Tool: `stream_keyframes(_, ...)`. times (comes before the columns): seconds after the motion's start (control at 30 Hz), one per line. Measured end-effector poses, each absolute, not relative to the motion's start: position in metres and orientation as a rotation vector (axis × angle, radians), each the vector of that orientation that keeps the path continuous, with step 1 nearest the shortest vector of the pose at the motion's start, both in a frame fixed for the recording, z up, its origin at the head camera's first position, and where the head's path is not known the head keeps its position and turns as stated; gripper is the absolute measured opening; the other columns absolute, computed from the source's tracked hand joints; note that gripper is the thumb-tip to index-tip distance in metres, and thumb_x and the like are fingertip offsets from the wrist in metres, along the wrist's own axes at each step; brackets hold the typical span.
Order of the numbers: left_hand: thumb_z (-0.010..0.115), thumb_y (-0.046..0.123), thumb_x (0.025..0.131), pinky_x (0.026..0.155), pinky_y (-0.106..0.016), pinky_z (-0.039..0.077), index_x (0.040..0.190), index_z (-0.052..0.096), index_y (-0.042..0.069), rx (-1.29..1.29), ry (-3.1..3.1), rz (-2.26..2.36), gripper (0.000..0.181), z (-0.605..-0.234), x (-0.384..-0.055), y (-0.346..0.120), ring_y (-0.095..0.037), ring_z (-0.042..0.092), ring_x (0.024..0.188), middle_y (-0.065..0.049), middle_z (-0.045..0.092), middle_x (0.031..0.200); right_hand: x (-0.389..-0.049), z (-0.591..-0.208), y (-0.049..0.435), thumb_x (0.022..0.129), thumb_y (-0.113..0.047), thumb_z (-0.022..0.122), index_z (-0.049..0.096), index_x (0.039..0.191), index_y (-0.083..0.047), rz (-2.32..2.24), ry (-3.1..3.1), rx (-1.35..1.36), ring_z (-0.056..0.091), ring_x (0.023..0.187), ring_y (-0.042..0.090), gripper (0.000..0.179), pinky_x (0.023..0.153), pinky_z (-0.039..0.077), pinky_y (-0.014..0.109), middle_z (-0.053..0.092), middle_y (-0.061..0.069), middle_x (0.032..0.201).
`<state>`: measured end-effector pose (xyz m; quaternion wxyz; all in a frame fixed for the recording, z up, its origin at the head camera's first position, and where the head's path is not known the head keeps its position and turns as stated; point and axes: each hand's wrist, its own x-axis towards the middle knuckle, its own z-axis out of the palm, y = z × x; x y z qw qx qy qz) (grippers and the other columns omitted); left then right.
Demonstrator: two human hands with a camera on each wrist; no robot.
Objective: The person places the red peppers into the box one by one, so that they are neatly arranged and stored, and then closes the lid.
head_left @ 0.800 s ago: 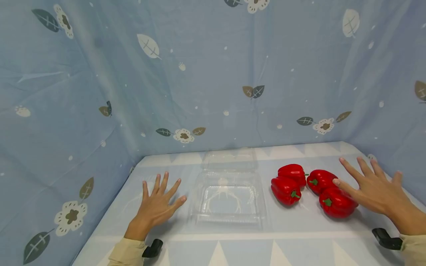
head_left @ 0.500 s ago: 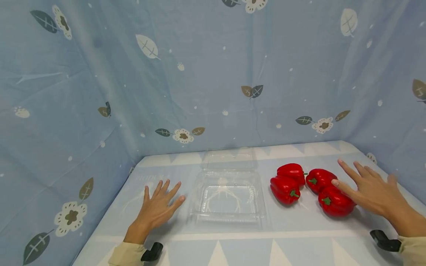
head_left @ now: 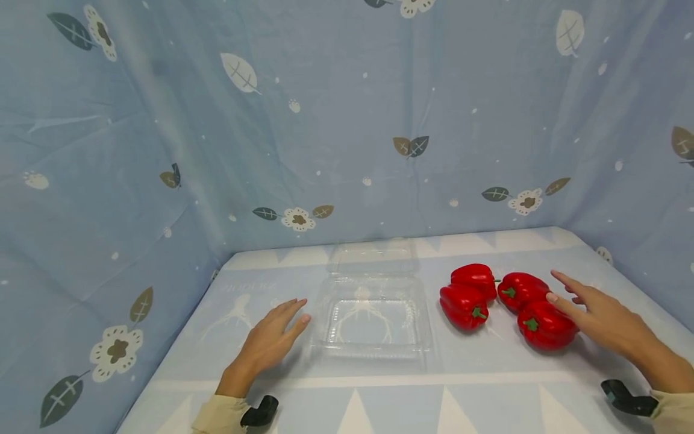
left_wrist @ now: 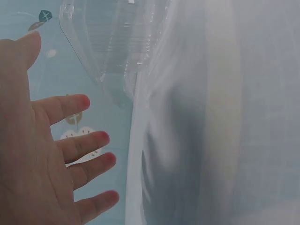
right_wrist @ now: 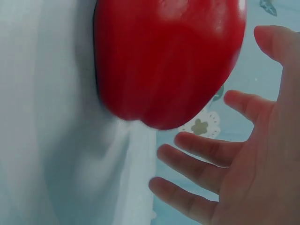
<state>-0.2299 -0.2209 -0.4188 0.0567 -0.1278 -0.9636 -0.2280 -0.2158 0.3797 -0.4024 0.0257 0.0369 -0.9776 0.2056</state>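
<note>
My left hand hovers over the table just left of a clear plastic clamshell container, fingers extended and holding nothing. The container lies with its lid folded back toward the wall. In the left wrist view, the container is apart from the spread fingers. Several red bell peppers with green stems lie right of it in two touching pairs. My right hand is beside the nearest right pepper, overlapping its edge in the head view. The right wrist view shows relaxed fingers near this pepper, apparently without contact.
The other bell peppers are a front left one, a back left one and a back right one. A patterned cloth covers the table. Blue floral curtains enclose the back and both sides.
My left hand has shifted right toward the container, its fingers drawing together. The right hand's fingers have also come closer together and turned toward the nearest pepper. Peppers and container stay put.
</note>
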Motion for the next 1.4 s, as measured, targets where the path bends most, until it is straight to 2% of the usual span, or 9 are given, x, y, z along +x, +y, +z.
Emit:
stream_keyframes(0.23, 0.043, 0.055, 0.104, 0.11, -0.064, 0.03, 0.153, 0.044, 0.018, -0.415, -2.892, -1.024, 0.061, -0.42, -0.23, -0.22, -0.034, 0.039, 0.141, -0.007, 0.045, 0.153, -0.214, -0.406, 0.372, 0.101, -0.05, 0.05, 0.034, 0.149, 0.007, 0.881, -2.997, 0.105, 0.046, 0.113, 0.059, 0.077, 0.074, 0.055, 0.062, 0.039, 0.044, 0.137)
stream_keyframes(0.47, 0.051, 0.048, 0.103, 0.111, -0.051, 0.037, 0.153, 0.043, 0.012, -0.49, -2.797, -1.284, 0.062, -0.419, -0.237, -0.209, -0.027, 0.048, 0.135, -0.008, 0.052, 0.147, -0.216, -0.407, 0.371, 0.101, -0.048, 0.053, 0.03, 0.151, 0.007, 0.964, -2.983, 0.121, 0.043, 0.116, 0.061, 0.078, 0.078, 0.053, 0.066, 0.035, 0.043, 0.14)
stream_keyframes(0.8, 0.059, 0.032, 0.103, 0.106, -0.051, 0.042, 0.154, 0.04, 0.011, -0.461, -2.745, -1.357, 0.058, -0.428, -0.239, -0.201, -0.03, 0.055, 0.128, -0.009, 0.055, 0.144, -0.21, -0.419, 0.367, 0.102, -0.043, 0.054, 0.022, 0.149, 0.011, 1.076, -2.913, 0.092, 0.046, 0.115, 0.062, 0.079, 0.085, 0.05, 0.067, 0.035, 0.044, 0.137)
stream_keyframes(0.9, 0.061, 0.031, 0.102, 0.106, -0.052, 0.042, 0.155, 0.038, 0.016, -0.473, -2.756, -1.439, 0.06, -0.428, -0.238, -0.201, -0.03, 0.054, 0.129, -0.009, 0.054, 0.145, -0.208, -0.422, 0.368, 0.102, -0.039, 0.055, 0.027, 0.142, 0.015, 1.115, -2.87, 0.087, 0.048, 0.112, 0.057, 0.072, 0.083, 0.057, 0.044, 0.04, 0.041, 0.133)
stream_keyframes(1.0, 0.061, 0.03, 0.102, 0.105, -0.053, 0.042, 0.155, 0.039, 0.017, -0.531, -2.768, -1.5, 0.06, -0.429, -0.238, -0.201, -0.03, 0.054, 0.129, -0.011, 0.051, 0.147, -0.205, -0.425, 0.372, 0.104, -0.033, 0.054, 0.036, 0.133, 0.015, 1.11, -2.839, 0.101, 0.054, 0.106, 0.047, 0.059, 0.073, 0.051, 0.02, 0.048, 0.035, 0.125)
stream_keyframes(1.1, 0.06, 0.029, 0.101, 0.105, -0.054, 0.042, 0.156, 0.038, 0.015, -0.606, -2.78, -1.524, 0.06, -0.43, -0.238, -0.202, -0.031, 0.054, 0.129, -0.013, 0.047, 0.15, -0.203, -0.427, 0.375, 0.104, -0.031, 0.054, 0.04, 0.129, 0.013, 1.098, -2.839, 0.116, 0.056, 0.101, 0.038, 0.053, 0.067, 0.045, 0.013, 0.052, 0.031, 0.121)
stream_keyframes(1.2, 0.061, 0.027, 0.101, 0.107, -0.055, 0.04, 0.157, 0.034, 0.013, -0.682, -2.786, -1.589, 0.064, -0.43, -0.238, -0.204, -0.033, 0.051, 0.132, -0.015, 0.041, 0.155, -0.203, -0.429, 0.378, 0.104, -0.033, 0.054, 0.041, 0.131, 0.011, 1.089, -2.859, 0.118, 0.055, 0.103, 0.035, 0.053, 0.069, 0.047, 0.015, 0.054, 0.029, 0.121)
stream_keyframes(1.3, 0.063, 0.024, 0.1, 0.109, -0.057, 0.036, 0.16, 0.026, 0.014, -0.759, -2.794, -1.692, 0.071, -0.43, -0.239, -0.208, -0.033, 0.046, 0.137, -0.014, 0.032, 0.16, -0.202, -0.432, 0.379, 0.104, -0.036, 0.053, 0.039, 0.136, 0.012, 1.094, -2.885, 0.097, 0.053, 0.108, 0.042, 0.059, 0.081, 0.056, 0.035, 0.052, 0.033, 0.125)
stream_keyframes(1.4, 0.066, 0.023, 0.098, 0.11, -0.06, 0.033, 0.161, 0.02, 0.017, -0.813, -2.802, -1.776, 0.079, -0.431, -0.24, -0.211, -0.033, 0.041, 0.141, -0.012, 0.024, 0.163, -0.201, -0.434, 0.381, 0.104, -0.038, 0.053, 0.036, 0.139, 0.013, 1.136, -2.911, 0.08, 0.05, 0.112, 0.05, 0.064, 0.085, 0.054, 0.058, 0.048, 0.038, 0.129)
